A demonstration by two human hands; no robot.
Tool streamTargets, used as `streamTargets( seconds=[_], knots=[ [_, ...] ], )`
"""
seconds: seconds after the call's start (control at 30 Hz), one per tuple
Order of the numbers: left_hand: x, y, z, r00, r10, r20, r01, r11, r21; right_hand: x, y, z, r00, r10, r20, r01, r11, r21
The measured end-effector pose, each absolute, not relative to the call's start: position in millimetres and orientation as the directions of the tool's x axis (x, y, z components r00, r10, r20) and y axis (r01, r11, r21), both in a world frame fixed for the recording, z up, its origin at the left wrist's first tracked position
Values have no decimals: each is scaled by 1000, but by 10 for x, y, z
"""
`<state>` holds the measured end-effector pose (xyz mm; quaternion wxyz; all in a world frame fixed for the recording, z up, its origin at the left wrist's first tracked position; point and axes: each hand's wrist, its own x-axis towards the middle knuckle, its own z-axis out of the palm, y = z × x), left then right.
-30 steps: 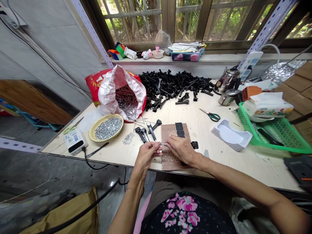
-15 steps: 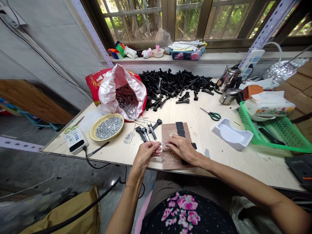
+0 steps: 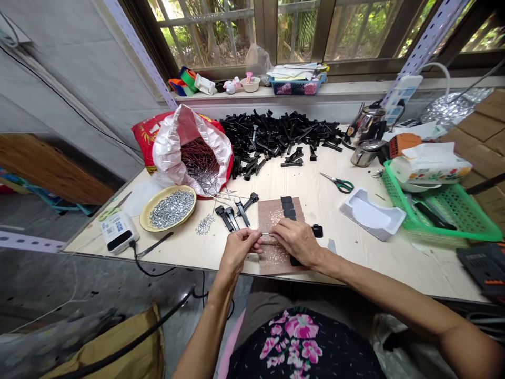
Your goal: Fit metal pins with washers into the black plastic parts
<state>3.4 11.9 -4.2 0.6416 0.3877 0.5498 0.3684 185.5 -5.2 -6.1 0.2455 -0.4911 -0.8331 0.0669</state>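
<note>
My left hand [image 3: 239, 248] is closed in a pinch on a thin metal pin [image 3: 265, 233] above the near table edge. My right hand [image 3: 296, 240] meets it from the right, fingertips pinched at the pin's tip, over a brown mat [image 3: 272, 216] sprinkled with tiny metal bits. A row of small black clips [image 3: 288, 206] lies on the mat's far part, and one more black piece [image 3: 317, 230] sits just right of my hand. Three assembled black clips [image 3: 233, 211] lie left of the mat.
A yellow dish of small metal parts [image 3: 170, 207], a bag of long pins [image 3: 197, 155], a heap of black plastic pieces [image 3: 276, 136], scissors [image 3: 338, 182], a white tray [image 3: 373, 214], a green basket [image 3: 453, 210], a kettle [image 3: 365, 126] and a white device with a cable [image 3: 117, 232] stand around.
Both hands stay pinched together at the pin over the mat. The view has shifted slightly; nothing else has moved.
</note>
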Motion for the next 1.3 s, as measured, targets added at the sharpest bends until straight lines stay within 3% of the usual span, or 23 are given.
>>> streamTargets(
  seconds=[0.2,0.43,0.53,0.63,0.73,0.83,0.97,1.13,1.3],
  knots=[
    [184,135,-41,103,897,-430,-142,441,886,1958,-20,-66,-318,887,334,768,448,-458],
    [261,187,-29,104,891,-441,-158,453,878,2213,6,-110,-299,890,343,757,441,-482],
    [290,148,-77,36,929,-369,-55,370,927,2440,210,-157,-277,885,375,790,432,-435],
    [338,76,-190,-4,968,-252,180,248,952,2685,573,-232,-289,872,395,829,434,-353],
    [406,16,-304,-12,998,-58,424,58,904,2823,796,-354,-346,851,396,818,480,-317],
    [467,-10,-357,-16,998,67,534,-48,844,2803,632,-524,-493,780,386,715,616,-332],
    [505,-8,-362,-23,997,77,606,-47,794,2724,341,-619,-678,668,308,559,740,-374],
    [525,-16,-365,-68,995,78,608,-21,794,2786,590,-474,-566,734,375,650,677,-344],
    [553,-26,-353,-48,996,73,657,-24,754,2757,247,-518,-850,426,310,392,904,-170]
  ],
)
